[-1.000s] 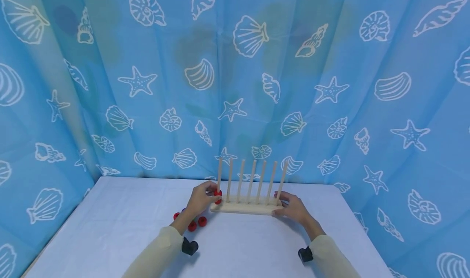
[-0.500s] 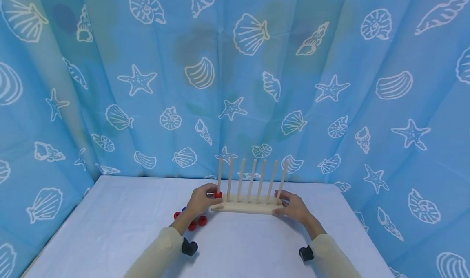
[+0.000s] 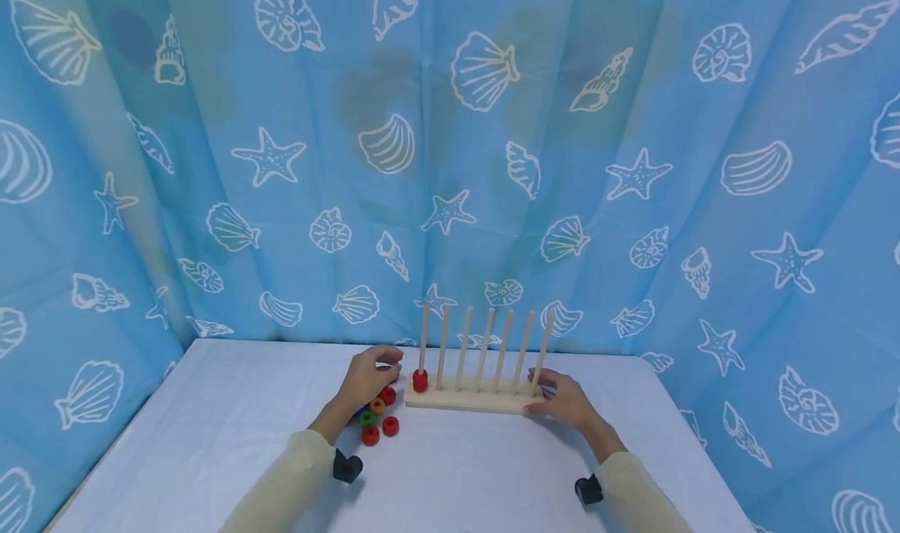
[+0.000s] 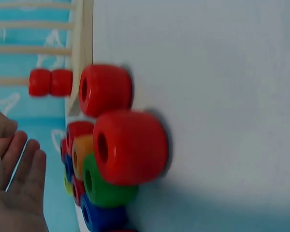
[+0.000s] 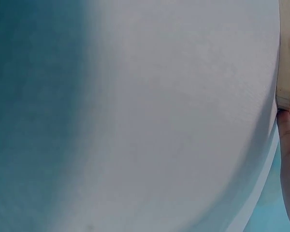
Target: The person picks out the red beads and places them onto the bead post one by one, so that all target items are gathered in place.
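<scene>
A wooden peg stand (image 3: 464, 398) with a row of upright pegs sits on the table. Two red beads (image 4: 50, 82) are stacked at the foot of its leftmost peg, as the left wrist view shows. My left hand (image 3: 364, 378) hovers just left of the stand, fingers loosely extended and nothing in them. Below and beside it lies a cluster of loose beads: red beads (image 3: 369, 435), a green bead (image 4: 106, 186), an orange bead (image 3: 377, 406) and a blue bead (image 4: 102, 215). At the stand's right end, my right hand (image 3: 566, 400) grips the base, thumb in front and fingers behind.
A white cloth (image 3: 478, 478) covers the table. Close behind the stand hangs a blue curtain (image 3: 450, 166) with white seashell prints, and it runs along both sides too. Each wrist carries a small black camera (image 3: 347, 466).
The left hand slid a red bead down the leftmost peg onto another, let go of it and moved left over the loose beads. My right hand stayed on the stand.
</scene>
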`<move>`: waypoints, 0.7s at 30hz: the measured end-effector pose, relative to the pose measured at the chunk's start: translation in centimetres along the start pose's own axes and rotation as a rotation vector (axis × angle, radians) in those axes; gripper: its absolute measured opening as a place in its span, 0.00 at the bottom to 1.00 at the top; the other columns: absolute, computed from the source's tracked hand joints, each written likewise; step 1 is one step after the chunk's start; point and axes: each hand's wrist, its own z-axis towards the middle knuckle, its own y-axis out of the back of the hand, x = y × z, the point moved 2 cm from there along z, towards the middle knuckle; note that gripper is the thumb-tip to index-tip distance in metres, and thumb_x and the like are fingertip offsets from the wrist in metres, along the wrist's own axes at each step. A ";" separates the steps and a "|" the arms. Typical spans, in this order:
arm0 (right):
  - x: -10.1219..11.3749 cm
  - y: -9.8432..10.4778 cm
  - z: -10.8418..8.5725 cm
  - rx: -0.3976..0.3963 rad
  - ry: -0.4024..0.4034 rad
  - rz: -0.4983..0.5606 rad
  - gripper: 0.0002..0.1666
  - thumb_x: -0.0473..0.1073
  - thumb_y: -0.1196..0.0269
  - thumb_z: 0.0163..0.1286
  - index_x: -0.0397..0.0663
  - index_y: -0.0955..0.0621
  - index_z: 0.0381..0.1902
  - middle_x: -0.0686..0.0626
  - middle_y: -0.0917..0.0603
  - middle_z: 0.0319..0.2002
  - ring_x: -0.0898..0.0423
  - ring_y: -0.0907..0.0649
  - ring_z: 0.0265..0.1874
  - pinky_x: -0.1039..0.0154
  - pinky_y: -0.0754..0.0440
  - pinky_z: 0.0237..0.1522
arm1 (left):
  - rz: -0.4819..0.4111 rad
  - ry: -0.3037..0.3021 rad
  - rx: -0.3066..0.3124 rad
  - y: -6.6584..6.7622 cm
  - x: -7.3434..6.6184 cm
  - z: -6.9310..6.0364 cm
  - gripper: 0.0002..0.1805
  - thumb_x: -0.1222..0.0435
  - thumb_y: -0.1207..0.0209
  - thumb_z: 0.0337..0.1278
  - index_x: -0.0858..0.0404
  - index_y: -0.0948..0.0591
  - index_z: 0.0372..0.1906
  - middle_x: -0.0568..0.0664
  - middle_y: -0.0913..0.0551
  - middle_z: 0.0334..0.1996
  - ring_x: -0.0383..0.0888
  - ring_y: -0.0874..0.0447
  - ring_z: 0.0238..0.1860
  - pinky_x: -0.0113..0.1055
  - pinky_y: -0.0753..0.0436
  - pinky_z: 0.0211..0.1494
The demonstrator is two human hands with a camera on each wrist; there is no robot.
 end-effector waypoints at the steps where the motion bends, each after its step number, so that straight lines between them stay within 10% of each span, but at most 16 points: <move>1: -0.1 0.0 0.0 0.000 0.000 0.001 0.46 0.39 0.21 0.46 0.42 0.26 0.65 0.40 0.24 0.63 0.40 0.26 0.63 0.51 0.25 0.59 | 0.005 0.002 -0.001 0.1 0.2 0.1 0.14 0.67 0.36 0.59 0.63 0.19 0.50 0.53 0.17 0.47 0.49 0.19 0.50 0.45 0.19 0.55; 21: -0.2 0.1 -0.2 0.016 0.011 0.017 0.46 0.39 0.21 0.46 0.42 0.26 0.65 0.41 0.23 0.62 0.41 0.26 0.63 0.52 0.26 0.59 | 0.127 0.131 0.058 -0.2 1.7 0.4 0.18 0.66 0.32 0.55 0.60 0.19 0.52 0.52 0.19 0.50 0.50 0.23 0.51 0.50 0.23 0.60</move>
